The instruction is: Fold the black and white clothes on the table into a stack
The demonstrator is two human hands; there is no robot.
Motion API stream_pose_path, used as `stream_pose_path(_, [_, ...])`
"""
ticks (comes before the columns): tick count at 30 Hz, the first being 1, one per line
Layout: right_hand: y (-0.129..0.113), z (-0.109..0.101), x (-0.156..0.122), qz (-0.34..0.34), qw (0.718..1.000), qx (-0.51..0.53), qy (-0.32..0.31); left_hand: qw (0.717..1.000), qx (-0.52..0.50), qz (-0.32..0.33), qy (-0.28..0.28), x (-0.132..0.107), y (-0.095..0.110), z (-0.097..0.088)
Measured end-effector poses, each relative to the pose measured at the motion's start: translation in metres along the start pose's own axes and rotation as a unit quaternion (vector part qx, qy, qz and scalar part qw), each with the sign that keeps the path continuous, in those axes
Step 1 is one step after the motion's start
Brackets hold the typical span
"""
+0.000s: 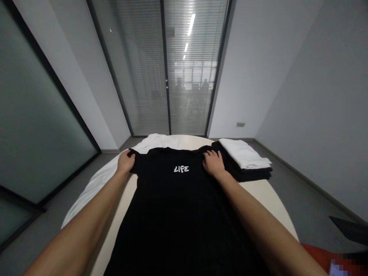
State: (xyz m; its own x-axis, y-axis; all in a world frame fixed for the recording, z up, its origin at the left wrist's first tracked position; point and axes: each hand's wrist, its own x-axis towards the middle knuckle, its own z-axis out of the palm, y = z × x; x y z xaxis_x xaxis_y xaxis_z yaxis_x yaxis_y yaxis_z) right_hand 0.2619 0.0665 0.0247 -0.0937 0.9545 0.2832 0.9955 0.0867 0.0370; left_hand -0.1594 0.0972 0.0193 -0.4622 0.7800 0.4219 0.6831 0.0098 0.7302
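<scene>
A black T-shirt (172,214) lies spread over the table, its neckline at the far side and small white lettering (181,169) on its upper part. At the far left, my left hand (125,161) pinches the T-shirt's sleeve between thumb and fingers. My right hand (213,162) rests palm down on the shirt's right shoulder, fingers apart and slightly bent. Part of the right sleeve is hard to tell from the dark cloth beside it. The shirt's lower end runs out of view at the bottom.
Right of the T-shirt sits a stack of folded black garments (253,174) with a folded white one (244,153) on top. Crumpled white cloth (97,184) covers the table's left edge. The pale table (276,207) has a rounded edge. Something red (319,255) shows at lower right.
</scene>
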Motion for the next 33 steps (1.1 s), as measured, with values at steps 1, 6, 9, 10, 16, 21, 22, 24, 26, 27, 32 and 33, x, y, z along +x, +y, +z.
stream_pose_path(1, [-0.007, -0.001, -0.002, -0.001, 1.0, 0.008, -0.004, 1.0, 0.003, 0.014, -0.015, -0.003, 0.001, 0.003])
stream_pose_path(6, [-0.041, -0.002, -0.015, 0.035, 0.994, 0.062, -0.088, 0.991, 0.061, 0.088, -0.086, -0.019, 0.014, 0.008])
stream_pose_path(9, [-0.05, 0.004, -0.019, 0.063, 0.982, 0.081, -0.157, 0.984, 0.111, 0.115, -0.078, -0.023, 0.028, 0.004])
stream_pose_path(10, [-0.05, 0.006, -0.019, 0.068, 0.979, 0.088, -0.169, 0.984, 0.12, 0.116, -0.066, -0.024, 0.033, 0.003])
stream_pose_path(16, [-0.045, 0.016, -0.012, 0.075, 0.972, 0.126, -0.186, 0.977, 0.158, 0.142, -0.018, -0.026, 0.057, 0.001])
stream_pose_path(21, [-0.042, 0.022, -0.005, 0.067, 0.971, 0.148, -0.174, 0.974, 0.188, 0.124, -0.039, -0.028, 0.058, 0.008])
stream_pose_path(22, [-0.041, 0.024, -0.005, 0.067, 0.972, 0.15, -0.168, 0.972, 0.198, 0.121, -0.041, -0.029, 0.057, 0.009])
stream_pose_path(24, [-0.041, 0.027, -0.005, 0.068, 0.974, 0.153, -0.152, 0.965, 0.221, 0.138, -0.036, -0.034, 0.055, 0.013])
stream_pose_path(26, [-0.041, 0.028, -0.008, 0.065, 0.977, 0.154, -0.128, 0.955, 0.23, 0.187, -0.031, -0.042, 0.057, 0.016])
stream_pose_path(27, [-0.041, 0.028, -0.01, 0.062, 0.98, 0.155, -0.113, 0.949, 0.226, 0.218, -0.037, -0.047, 0.059, 0.017])
stream_pose_path(32, [-0.04, 0.019, -0.022, 0.018, 0.985, 0.17, -0.01, 0.912, 0.171, 0.326, -0.179, -0.087, 0.08, 0.021])
stream_pose_path(33, [-0.038, 0.017, -0.024, 0.002, 0.985, 0.175, 0.002, 0.893, 0.161, 0.357, -0.221, -0.098, 0.087, 0.019])
